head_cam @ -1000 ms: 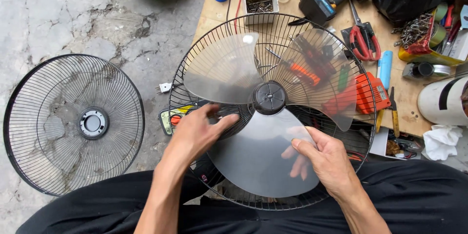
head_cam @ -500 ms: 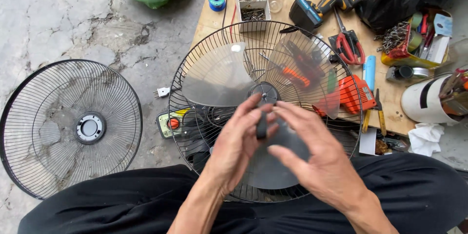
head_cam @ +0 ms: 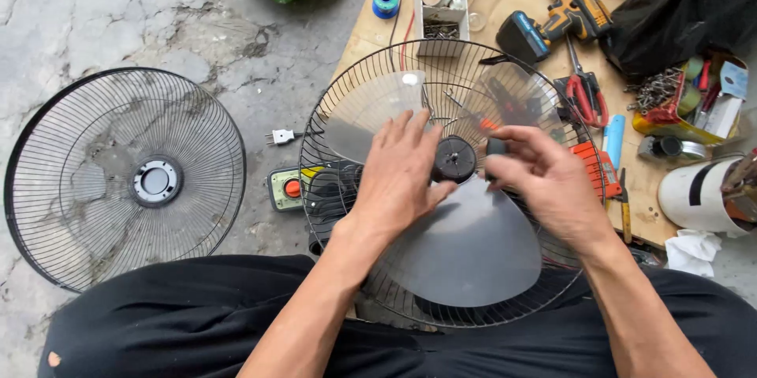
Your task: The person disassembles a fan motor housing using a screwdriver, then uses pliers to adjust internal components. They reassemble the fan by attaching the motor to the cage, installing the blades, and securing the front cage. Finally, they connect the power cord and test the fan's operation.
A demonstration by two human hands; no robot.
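Both hands have parted since half a second ago, uncovering the black round hub cap (head_cam: 455,159). Largest, the detached black wire front guard (head_cam: 126,179) lies on the concrete, well apart. Nearer, the black wire rear guard (head_cam: 331,118) cradles the translucent grey 3-bladed plastic fan blade (head_cam: 465,248) above the lap. Left hand (head_cam: 402,177) rests flat, fingers spread, touching the hub; right hand (head_cam: 544,177) curls around something small and dark I cannot identify. Pressing unevenly could tilt the blade and jam or crack it.
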